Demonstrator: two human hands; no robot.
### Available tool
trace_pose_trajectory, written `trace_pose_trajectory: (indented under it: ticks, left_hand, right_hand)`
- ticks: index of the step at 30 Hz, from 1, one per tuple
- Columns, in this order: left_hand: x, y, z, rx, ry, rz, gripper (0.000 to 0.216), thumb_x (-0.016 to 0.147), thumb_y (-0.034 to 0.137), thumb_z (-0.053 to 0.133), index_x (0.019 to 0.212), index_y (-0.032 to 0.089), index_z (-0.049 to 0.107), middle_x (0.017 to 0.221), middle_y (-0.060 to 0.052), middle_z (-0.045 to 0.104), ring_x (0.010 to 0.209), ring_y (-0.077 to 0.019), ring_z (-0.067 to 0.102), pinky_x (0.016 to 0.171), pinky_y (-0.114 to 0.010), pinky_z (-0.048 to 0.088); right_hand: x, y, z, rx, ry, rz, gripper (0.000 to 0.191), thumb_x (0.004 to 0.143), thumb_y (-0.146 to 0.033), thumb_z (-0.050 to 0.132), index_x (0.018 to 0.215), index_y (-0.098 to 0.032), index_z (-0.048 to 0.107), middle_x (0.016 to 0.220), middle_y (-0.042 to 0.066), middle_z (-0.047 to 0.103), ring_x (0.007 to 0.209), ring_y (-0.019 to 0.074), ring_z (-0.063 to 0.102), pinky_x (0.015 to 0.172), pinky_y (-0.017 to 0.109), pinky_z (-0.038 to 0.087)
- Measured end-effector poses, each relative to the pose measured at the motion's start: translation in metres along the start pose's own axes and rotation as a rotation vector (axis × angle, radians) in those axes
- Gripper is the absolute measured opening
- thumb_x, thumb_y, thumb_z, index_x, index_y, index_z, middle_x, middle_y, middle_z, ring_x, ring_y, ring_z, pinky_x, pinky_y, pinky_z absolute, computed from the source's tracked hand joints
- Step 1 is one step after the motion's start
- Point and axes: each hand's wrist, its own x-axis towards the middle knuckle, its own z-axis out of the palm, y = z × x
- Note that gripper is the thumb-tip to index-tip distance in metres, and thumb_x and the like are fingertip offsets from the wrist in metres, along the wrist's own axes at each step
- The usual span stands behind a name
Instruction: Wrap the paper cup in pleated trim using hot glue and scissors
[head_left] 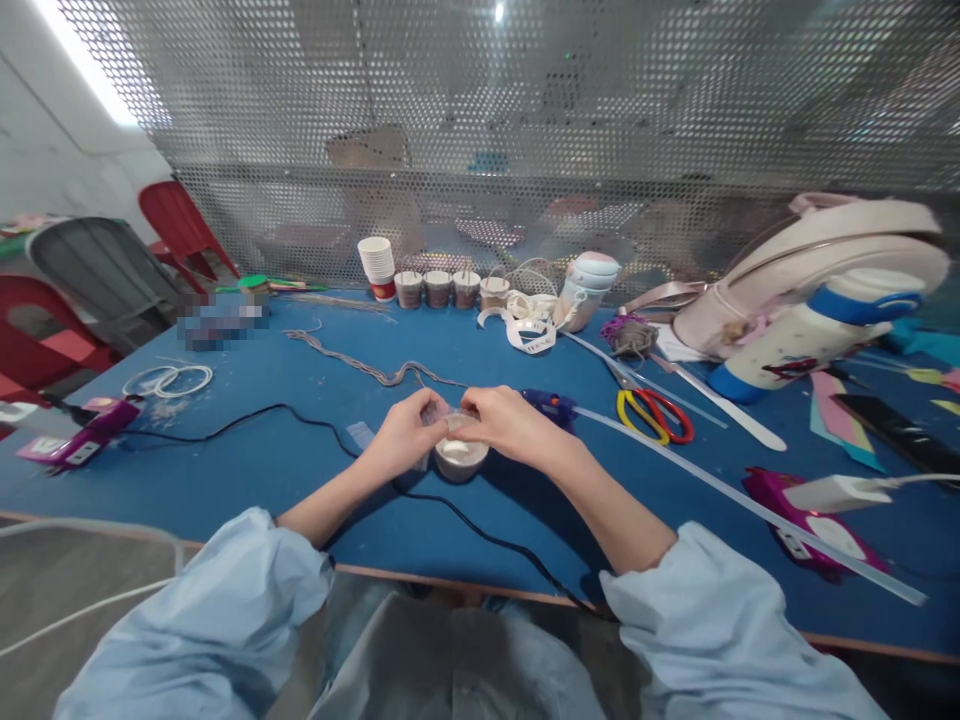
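Observation:
A small pale cup point(462, 466) is tilted on the blue table in front of me, its whitish inside facing me. My left hand point(407, 432) grips its far left side, fingers curled and thumb at the rim. From the right, my right hand point(508, 422) closes on the far rim, its thumb close to the left one. Both hands hide the far side of the cup. Just beyond my right hand lies a dark blue glue gun point(551, 406) with a long translucent glue stick point(675, 458). Grey-brown cord point(352, 362) trails behind the cup.
Stacked paper cups point(376, 262) and cord-wrapped cups point(438, 290) line the back near a mesh panel. Scissors point(654, 415), a bottle point(814, 335), a bag point(825, 260) and a purple power strip point(814, 525) lie right. A black cable point(465, 520) crosses before me.

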Motion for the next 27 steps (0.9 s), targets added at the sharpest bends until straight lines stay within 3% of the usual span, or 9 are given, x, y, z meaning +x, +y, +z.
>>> trace_pose_trajectory:
  ticks: [6, 12, 16, 21, 24, 27]
  left_hand:
    - [0.001, 0.002, -0.005, -0.033, -0.035, -0.013, 0.019, 0.072, 0.028, 0.06, 0.087, 0.017, 0.057, 0.078, 0.001, 0.058, 0.072, -0.0143, 0.052, 0.068, -0.026, 0.04]
    - [-0.002, 0.001, -0.014, -0.104, -0.052, -0.04, 0.034, 0.073, 0.038, 0.065, 0.099, 0.016, 0.059, 0.094, -0.004, 0.062, 0.081, -0.0169, 0.057, 0.073, -0.029, 0.044]
    - [-0.005, 0.003, -0.019, -0.133, -0.026, -0.026, 0.031, 0.076, 0.038, 0.063, 0.099, 0.017, 0.062, 0.1, -0.007, 0.065, 0.094, -0.02, 0.059, 0.082, -0.031, 0.045]
    - [-0.007, 0.005, -0.017, -0.08, -0.022, -0.017, 0.029, 0.078, 0.037, 0.061, 0.1, 0.017, 0.065, 0.092, -0.005, 0.066, 0.08, -0.0166, 0.058, 0.072, -0.029, 0.044]
    - [-0.006, 0.005, -0.012, -0.104, -0.024, -0.039, 0.025, 0.078, 0.035, 0.061, 0.095, 0.017, 0.065, 0.084, -0.002, 0.064, 0.072, -0.0143, 0.054, 0.067, -0.027, 0.042]
    - [-0.005, 0.004, -0.01, -0.15, -0.014, -0.06, 0.019, 0.077, 0.033, 0.061, 0.087, 0.016, 0.064, 0.081, -0.001, 0.062, 0.071, -0.0132, 0.052, 0.066, -0.026, 0.04]
  right_hand:
    - [-0.021, 0.014, -0.02, 0.445, 0.183, 0.041, 0.026, 0.087, -0.041, 0.056, 0.087, -0.017, 0.066, 0.081, 0.003, 0.07, 0.072, 0.0154, 0.061, 0.064, 0.025, 0.043]
    - [-0.05, 0.024, -0.019, 0.676, 0.375, 0.045, 0.021, 0.085, -0.033, 0.056, 0.092, -0.017, 0.067, 0.077, 0.002, 0.067, 0.066, 0.0142, 0.06, 0.06, 0.025, 0.045]
    - [-0.062, 0.021, -0.004, 0.672, 0.373, -0.066, 0.023, 0.082, -0.015, 0.049, 0.094, -0.019, 0.068, 0.082, 0.002, 0.067, 0.061, 0.0111, 0.057, 0.057, 0.023, 0.044]
    - [-0.061, 0.017, 0.014, 0.518, 0.295, -0.294, 0.042, 0.079, -0.004, 0.044, 0.113, -0.022, 0.062, 0.105, 0.005, 0.066, 0.072, 0.012, 0.059, 0.065, 0.025, 0.047]
    - [-0.06, 0.019, 0.019, 0.405, 0.332, -0.382, 0.036, 0.083, -0.004, 0.043, 0.108, -0.019, 0.064, 0.101, 0.008, 0.065, 0.086, 0.0164, 0.06, 0.076, 0.029, 0.048]
    - [-0.059, 0.022, 0.019, 0.37, 0.354, -0.426, 0.026, 0.086, -0.005, 0.043, 0.095, -0.017, 0.065, 0.095, 0.008, 0.063, 0.086, 0.0169, 0.06, 0.077, 0.031, 0.048]
